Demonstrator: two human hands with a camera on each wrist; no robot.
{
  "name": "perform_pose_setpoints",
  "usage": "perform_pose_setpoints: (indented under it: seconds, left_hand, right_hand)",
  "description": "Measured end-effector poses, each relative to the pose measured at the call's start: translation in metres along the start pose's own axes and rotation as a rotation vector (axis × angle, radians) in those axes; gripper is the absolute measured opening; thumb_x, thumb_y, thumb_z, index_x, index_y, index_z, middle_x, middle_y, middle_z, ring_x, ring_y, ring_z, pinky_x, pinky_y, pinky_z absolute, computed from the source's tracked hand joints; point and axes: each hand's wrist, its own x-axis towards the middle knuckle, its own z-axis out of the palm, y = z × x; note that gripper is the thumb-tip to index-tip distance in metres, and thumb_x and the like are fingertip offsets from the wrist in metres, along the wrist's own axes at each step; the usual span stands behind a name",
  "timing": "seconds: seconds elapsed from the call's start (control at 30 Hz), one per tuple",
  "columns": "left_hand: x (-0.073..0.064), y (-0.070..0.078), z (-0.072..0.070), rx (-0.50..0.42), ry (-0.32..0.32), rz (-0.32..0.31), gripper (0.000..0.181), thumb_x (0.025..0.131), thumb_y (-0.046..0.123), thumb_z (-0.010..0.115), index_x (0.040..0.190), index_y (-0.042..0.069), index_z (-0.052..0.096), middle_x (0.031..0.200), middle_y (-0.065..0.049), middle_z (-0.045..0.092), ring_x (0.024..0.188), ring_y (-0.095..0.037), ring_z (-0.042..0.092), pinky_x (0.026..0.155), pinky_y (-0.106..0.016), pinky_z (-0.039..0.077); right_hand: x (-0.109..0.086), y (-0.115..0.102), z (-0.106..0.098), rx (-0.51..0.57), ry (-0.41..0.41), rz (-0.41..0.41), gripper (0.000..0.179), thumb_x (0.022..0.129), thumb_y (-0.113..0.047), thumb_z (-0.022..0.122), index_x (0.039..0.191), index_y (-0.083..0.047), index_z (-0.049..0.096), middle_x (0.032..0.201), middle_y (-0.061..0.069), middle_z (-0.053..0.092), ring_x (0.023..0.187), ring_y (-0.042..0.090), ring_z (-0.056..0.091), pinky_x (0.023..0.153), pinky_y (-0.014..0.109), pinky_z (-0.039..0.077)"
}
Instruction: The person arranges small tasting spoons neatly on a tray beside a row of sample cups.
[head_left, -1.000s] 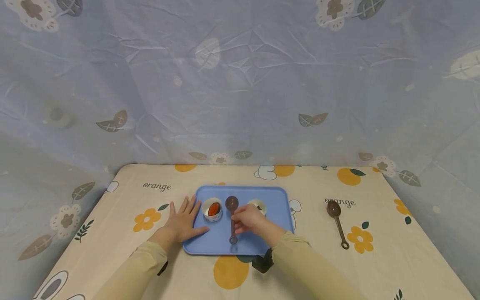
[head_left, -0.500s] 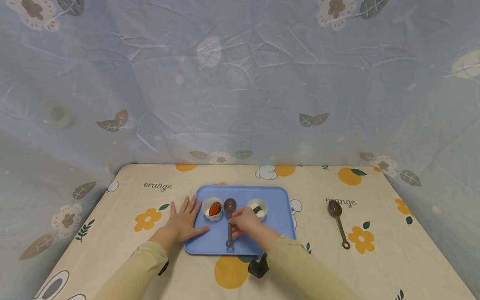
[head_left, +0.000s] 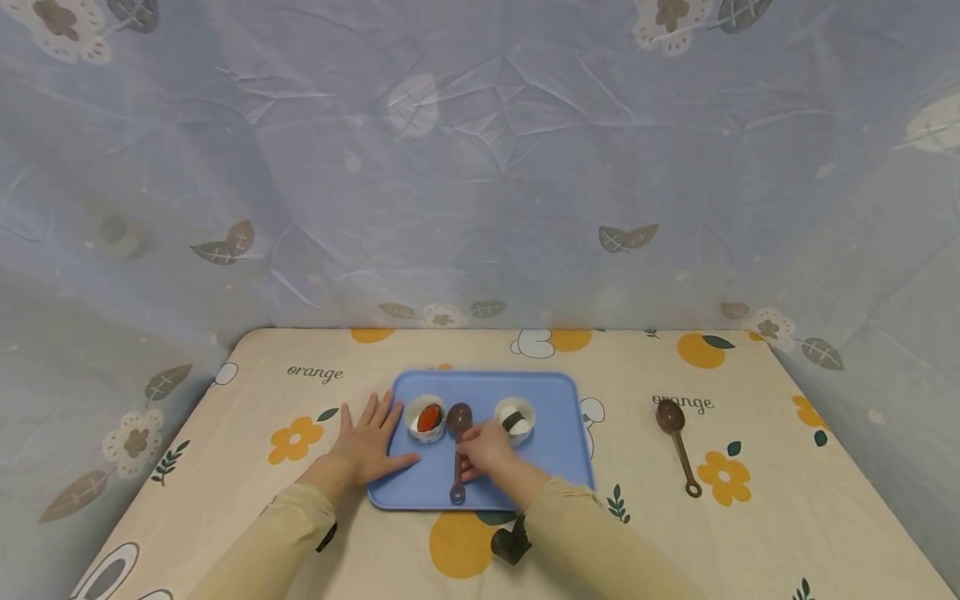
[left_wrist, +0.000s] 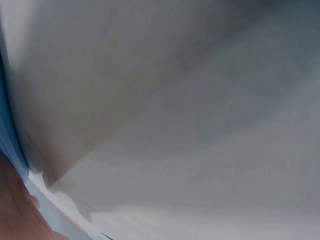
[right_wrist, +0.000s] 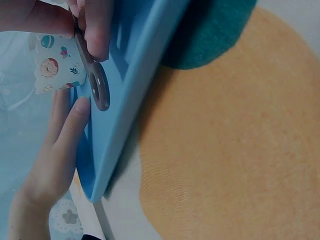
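On the blue tray (head_left: 553,462), my right hand (head_left: 491,450) pinches the handle of a brown spoon (head_left: 459,418) between thumb and fingers. The spoon's round bowl points away from me; its ringed handle end (right_wrist: 100,92) shows in the right wrist view. Whether the spoon touches the tray I cannot tell. My left hand (head_left: 363,448) lies with fingers spread over the tray's left edge. Between the hands stands a patterned white paper cup (head_left: 412,412) holding an orange sushi-like piece (head_left: 429,418). Another white cup (head_left: 528,410) holds a white piece with a black band (head_left: 514,420).
A second brown spoon (head_left: 678,446) lies on the patterned tablecloth (head_left: 637,533) to the right of the tray. Behind the table hangs a grey-blue cloth (head_left: 480,208). The left wrist view shows mostly a blurred pale surface.
My right hand has moved the spoon slightly left and towards me, nearer the cup with the orange piece. The right cup's contents have come into view. My left hand has stayed put.
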Motion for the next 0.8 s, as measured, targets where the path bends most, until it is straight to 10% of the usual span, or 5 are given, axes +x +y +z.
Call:
perform_pose_setpoints:
  seconds: [0.8]
  left_hand:
    - [-0.0033, 0.0026, -0.007, 0.022, -0.005, -0.009, 0.095, 0.081, 0.065, 0.051, 0.147, 0.002, 0.023, 0.156, -0.02, 0.011, 0.143, -0.043, 0.009, 0.105, -0.072, 0.0]
  right_hand:
    - [-0.0065, -0.0087, -0.0062, -0.031, -0.039, 0.043, 0.02, 0.087, -0.009, 0.057, 0.098, 0.007, 0.059, 0.07, 0.008, 0.055, 0.057, 0.015, 0.056, 0.052, 0.032, 0.056]
